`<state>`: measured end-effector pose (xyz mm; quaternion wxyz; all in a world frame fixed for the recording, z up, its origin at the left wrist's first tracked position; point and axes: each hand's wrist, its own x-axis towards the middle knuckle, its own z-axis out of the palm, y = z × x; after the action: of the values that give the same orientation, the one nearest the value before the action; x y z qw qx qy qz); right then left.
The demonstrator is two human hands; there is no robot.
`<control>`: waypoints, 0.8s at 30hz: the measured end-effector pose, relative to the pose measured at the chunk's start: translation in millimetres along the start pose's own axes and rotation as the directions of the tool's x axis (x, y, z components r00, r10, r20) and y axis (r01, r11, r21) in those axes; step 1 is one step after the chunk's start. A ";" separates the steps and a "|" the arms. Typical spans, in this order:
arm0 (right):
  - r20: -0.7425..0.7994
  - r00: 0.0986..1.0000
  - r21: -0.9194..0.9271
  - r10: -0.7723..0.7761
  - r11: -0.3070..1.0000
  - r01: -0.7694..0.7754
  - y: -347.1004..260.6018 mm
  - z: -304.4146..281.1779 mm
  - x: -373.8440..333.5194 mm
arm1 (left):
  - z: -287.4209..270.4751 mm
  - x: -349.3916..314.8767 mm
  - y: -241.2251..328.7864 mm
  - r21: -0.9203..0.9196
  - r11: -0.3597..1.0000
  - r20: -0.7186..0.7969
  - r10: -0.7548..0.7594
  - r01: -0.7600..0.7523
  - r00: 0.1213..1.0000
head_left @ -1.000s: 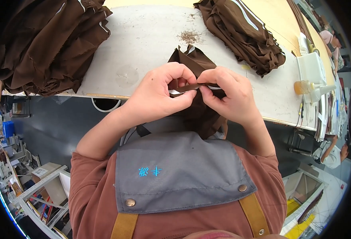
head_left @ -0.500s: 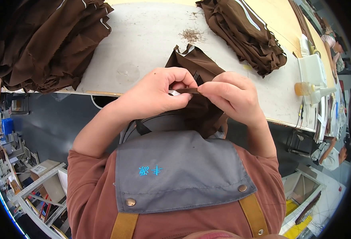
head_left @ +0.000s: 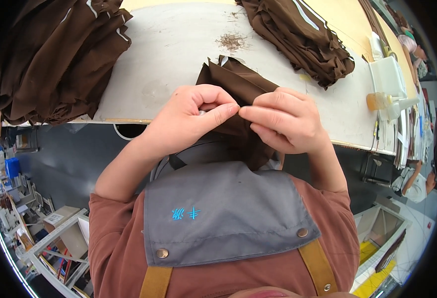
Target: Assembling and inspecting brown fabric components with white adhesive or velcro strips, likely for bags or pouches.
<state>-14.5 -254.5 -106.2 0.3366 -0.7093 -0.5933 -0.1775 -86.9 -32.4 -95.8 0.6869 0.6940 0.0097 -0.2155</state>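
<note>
A brown fabric piece [head_left: 245,79] with a small white bit at its far corner lies over the table edge and hangs down toward my lap. Above it, my left hand [head_left: 193,111] is closed, thumb and index finger pinched at the fabric. A small pale thing [head_left: 202,112] shows in the curl of its fingers; I cannot tell its kind. Against the left thumb tip, my right hand [head_left: 288,119] makes a pinch of its own. Whatever sits between those right fingertips is hidden or too small to name.
Large brown fabric piles with white strips stand at left [head_left: 54,64] and far right [head_left: 298,39] on the pale table [head_left: 144,64]. Brown thread scraps [head_left: 232,42] lie between them. A white container [head_left: 388,78] and an amber-coloured bottle [head_left: 377,101] stand at right.
The brown strip that showed between my hands is now out of sight. My right fingertips have moved left to meet the left thumb, and the left fingers have closed more.
</note>
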 end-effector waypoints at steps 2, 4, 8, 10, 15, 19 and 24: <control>-0.071 0.977 0.114 0.201 0.975 -0.192 -5.5 0.7 -1.3 | 3.3 -3.1 -1.3 0.060 0.990 -0.065 0.134 -0.130 0.989; -0.047 0.953 0.147 0.301 0.945 -0.291 -9.3 -2.0 -0.2 | 5.7 -2.4 -4.7 0.098 0.983 -0.095 0.165 -0.156 0.982; -0.007 0.888 0.244 0.460 0.862 -0.444 -12.0 -3.0 -0.7 | 8.2 -1.9 -7.2 0.167 0.965 -0.158 0.229 -0.203 0.960; 0.027 0.867 0.278 0.498 0.829 -0.485 -12.3 -3.5 -1.7 | 9.8 -2.0 -6.0 0.168 0.961 -0.142 0.243 -0.219 0.960; 0.107 0.831 0.351 0.546 0.761 -0.545 -12.2 -3.5 -1.3 | 10.4 -1.2 -5.6 0.229 0.937 -0.113 0.294 -0.263 0.949; 0.192 0.796 0.376 0.574 0.706 -0.600 -15.5 -5.2 1.0 | 12.9 -3.7 -2.7 0.189 0.965 -0.117 0.203 -0.179 0.972; 0.319 0.705 0.563 0.633 0.472 -0.678 -15.6 -6.6 -1.6 | 3.7 1.2 -6.5 0.099 0.983 -0.106 0.162 -0.152 0.981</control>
<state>-28.8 -259.2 -98.3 0.5802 -0.7255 -0.3093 0.2035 -88.9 -35.9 -102.2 0.6680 0.7341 -0.0159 -0.1211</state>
